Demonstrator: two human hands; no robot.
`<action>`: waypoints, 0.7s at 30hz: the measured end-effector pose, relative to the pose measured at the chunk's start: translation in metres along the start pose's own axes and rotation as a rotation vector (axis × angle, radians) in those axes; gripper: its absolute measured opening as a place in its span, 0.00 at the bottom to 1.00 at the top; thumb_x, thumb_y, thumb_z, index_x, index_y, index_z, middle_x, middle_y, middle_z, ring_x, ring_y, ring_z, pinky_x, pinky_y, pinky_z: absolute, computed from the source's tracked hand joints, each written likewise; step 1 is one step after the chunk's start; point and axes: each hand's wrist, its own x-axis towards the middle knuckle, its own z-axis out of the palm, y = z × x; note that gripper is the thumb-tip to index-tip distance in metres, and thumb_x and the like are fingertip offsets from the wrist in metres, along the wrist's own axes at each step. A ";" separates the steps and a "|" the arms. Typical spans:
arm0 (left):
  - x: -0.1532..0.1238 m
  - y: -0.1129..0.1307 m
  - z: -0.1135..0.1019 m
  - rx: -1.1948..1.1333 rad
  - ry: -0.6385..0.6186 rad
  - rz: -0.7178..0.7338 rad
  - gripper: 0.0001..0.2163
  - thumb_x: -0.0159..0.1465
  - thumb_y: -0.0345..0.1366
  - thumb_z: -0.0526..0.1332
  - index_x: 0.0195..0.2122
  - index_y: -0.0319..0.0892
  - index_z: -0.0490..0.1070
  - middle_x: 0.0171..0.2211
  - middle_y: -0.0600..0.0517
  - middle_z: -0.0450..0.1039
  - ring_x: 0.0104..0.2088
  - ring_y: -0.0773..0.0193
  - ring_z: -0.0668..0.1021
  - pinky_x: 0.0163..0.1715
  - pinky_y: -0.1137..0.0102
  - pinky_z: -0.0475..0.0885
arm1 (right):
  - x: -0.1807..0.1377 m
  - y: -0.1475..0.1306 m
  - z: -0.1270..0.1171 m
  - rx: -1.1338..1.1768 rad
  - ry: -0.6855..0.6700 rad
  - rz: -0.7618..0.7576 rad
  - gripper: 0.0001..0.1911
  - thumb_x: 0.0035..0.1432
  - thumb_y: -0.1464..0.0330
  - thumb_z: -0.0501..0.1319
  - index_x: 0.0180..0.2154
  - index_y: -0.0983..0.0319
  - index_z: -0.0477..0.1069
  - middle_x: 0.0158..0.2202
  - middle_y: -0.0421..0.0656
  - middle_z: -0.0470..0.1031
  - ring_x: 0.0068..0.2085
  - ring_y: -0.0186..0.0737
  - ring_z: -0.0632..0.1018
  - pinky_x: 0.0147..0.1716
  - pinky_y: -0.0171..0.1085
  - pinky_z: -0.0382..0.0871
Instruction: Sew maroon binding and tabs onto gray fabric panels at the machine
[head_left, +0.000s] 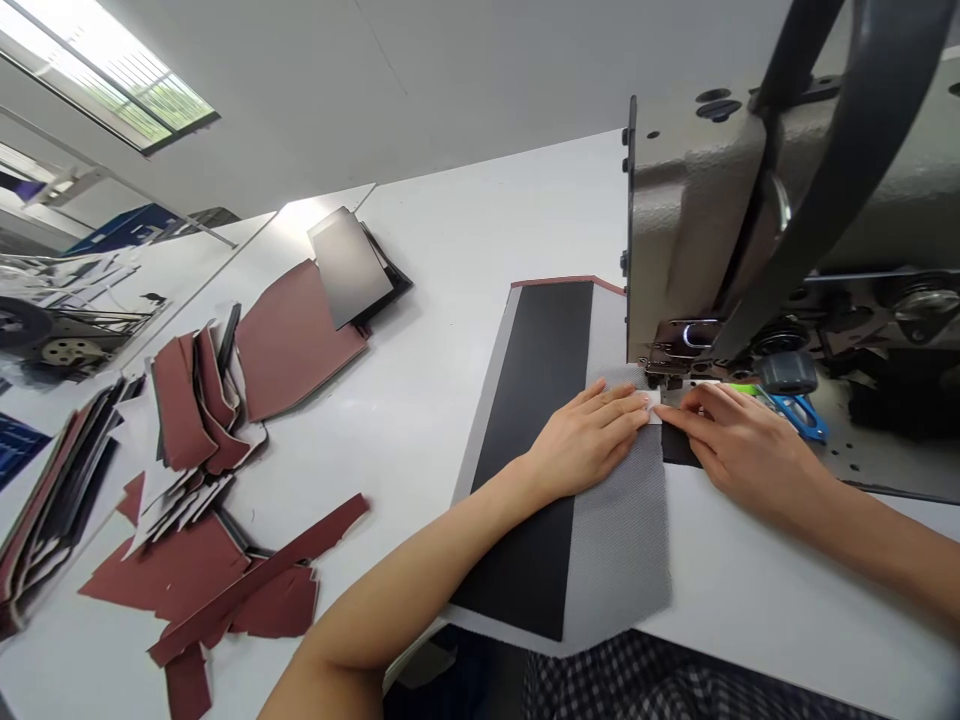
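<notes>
Our left hand (585, 440) and our right hand (750, 450) lie flat with the fingers together, pressing on a black and grey fabric panel (619, 540), and they do not pinch it. This panel lies on the white bench (442, 250), and its far part reaches the presser foot (667, 385) of the sewing machine (697, 220). Blue snips (799, 415) lie just beside our right hand, and cut maroon pieces (199, 570) lie well apart on the left.

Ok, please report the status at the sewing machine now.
Left hand and right hand pressing grey mesh at sewing machine. Black panel alongside. Blue snips beside right hand, not blocking.
</notes>
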 end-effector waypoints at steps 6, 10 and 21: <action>0.002 -0.004 0.001 -0.062 -0.016 -0.017 0.14 0.75 0.34 0.52 0.57 0.40 0.72 0.63 0.46 0.73 0.67 0.55 0.71 0.69 0.54 0.66 | -0.001 0.007 0.007 0.048 -0.041 0.049 0.21 0.65 0.77 0.52 0.53 0.58 0.77 0.40 0.44 0.76 0.39 0.41 0.77 0.43 0.42 0.70; 0.010 -0.012 0.001 -0.092 -0.021 -0.028 0.13 0.75 0.34 0.53 0.55 0.41 0.73 0.62 0.48 0.74 0.65 0.57 0.73 0.68 0.55 0.66 | -0.002 0.012 0.011 -0.006 -0.035 0.096 0.21 0.68 0.75 0.52 0.55 0.58 0.76 0.42 0.44 0.79 0.37 0.42 0.77 0.40 0.43 0.70; 0.040 -0.034 0.004 -0.010 -0.055 -0.100 0.13 0.75 0.32 0.52 0.52 0.40 0.75 0.51 0.45 0.80 0.59 0.57 0.78 0.63 0.59 0.71 | -0.005 0.003 -0.002 0.026 0.009 0.010 0.15 0.68 0.74 0.54 0.47 0.59 0.79 0.42 0.45 0.79 0.42 0.43 0.79 0.43 0.42 0.73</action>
